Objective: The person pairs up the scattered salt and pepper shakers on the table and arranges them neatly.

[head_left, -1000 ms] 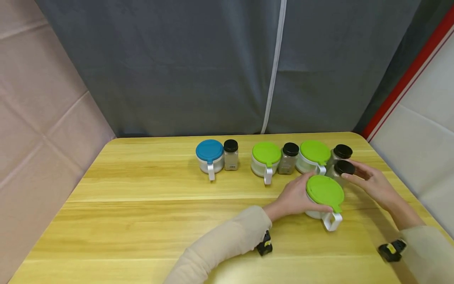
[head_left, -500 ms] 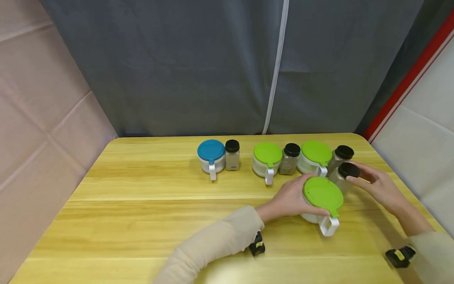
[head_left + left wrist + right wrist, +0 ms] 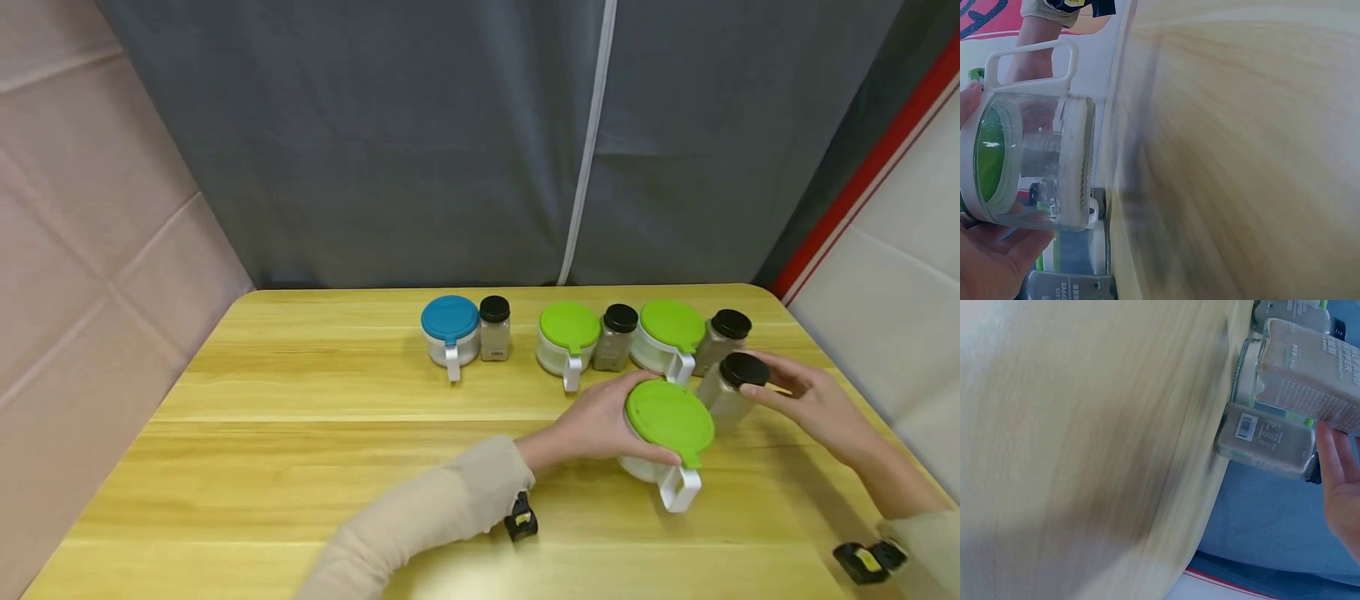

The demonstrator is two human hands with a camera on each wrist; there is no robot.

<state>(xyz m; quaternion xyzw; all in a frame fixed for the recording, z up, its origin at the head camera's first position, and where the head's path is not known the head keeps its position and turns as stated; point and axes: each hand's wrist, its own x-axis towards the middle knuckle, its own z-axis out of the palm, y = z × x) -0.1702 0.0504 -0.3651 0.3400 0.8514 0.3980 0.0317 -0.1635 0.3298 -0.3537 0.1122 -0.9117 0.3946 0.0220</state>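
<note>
My left hand point(image 3: 603, 421) grips a clear seasoning jar with a green lid point(image 3: 670, 421) around its body, its white handle point(image 3: 1032, 62) pointing toward me. In the left wrist view the jar's base is off the wood. My right hand point(image 3: 813, 404) holds a black-capped pepper bottle point(image 3: 731, 392) between thumb and fingers, just right of that jar. Printed text shows on this bottle's side in the right wrist view. Close behind stand another green-lidded jar point(image 3: 671, 329) and a black-capped bottle point(image 3: 722, 342), upright on the table.
Along the back of the wooden table point(image 3: 300, 467) stand a blue-lidded jar point(image 3: 450, 329), a black-capped bottle point(image 3: 494, 329) beside it, a green-lidded jar point(image 3: 568, 337) and another bottle point(image 3: 615, 337). A grey curtain point(image 3: 412, 150) hangs behind; a white panel point(image 3: 900, 275) borders the right.
My left hand has drawn the green-lidded jar left and toward me. The right hand has moved the pepper bottle slightly right and nearer, so the gap to the back row has widened.
</note>
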